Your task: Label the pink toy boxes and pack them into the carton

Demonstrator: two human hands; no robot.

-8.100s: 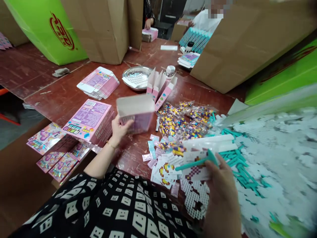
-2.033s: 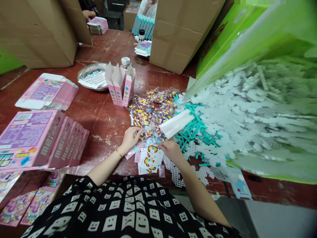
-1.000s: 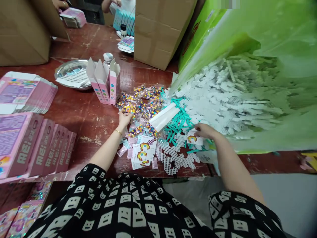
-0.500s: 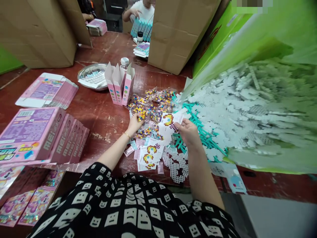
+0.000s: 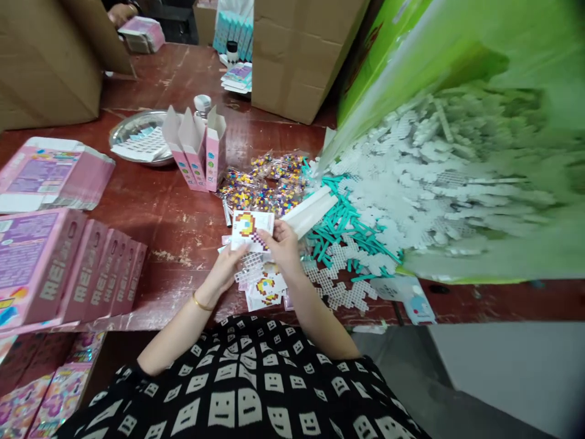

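Both my hands are closed on a small white card [image 5: 253,227] printed with a yellow and brown pixel pattern. My right hand [image 5: 284,247] pinches its right side, thumb on top. My left hand [image 5: 225,268] is at its lower left edge; what lies under those fingers is hidden. A white grid piece [image 5: 250,266] shows just below the card, beside my left fingertips; I cannot tell if it is held. More printed cards [image 5: 265,291] lie underneath. Bags of coloured beads [image 5: 262,186] sit beyond, with teal sticks [image 5: 340,213] to the right.
Three upright pink boxes [image 5: 195,152] stand behind, near a metal plate [image 5: 132,160]. Pink cartons [image 5: 73,268] are stacked left. A large bag of white plastic pieces [image 5: 434,183] spills out at right. Cardboard boxes [image 5: 301,61] stand at the back, where another person's hand [image 5: 122,13] shows.
My left hand has left the bead bags and come down to the card. My right hand has brought the card left and nearer to me. The camera view has shifted.
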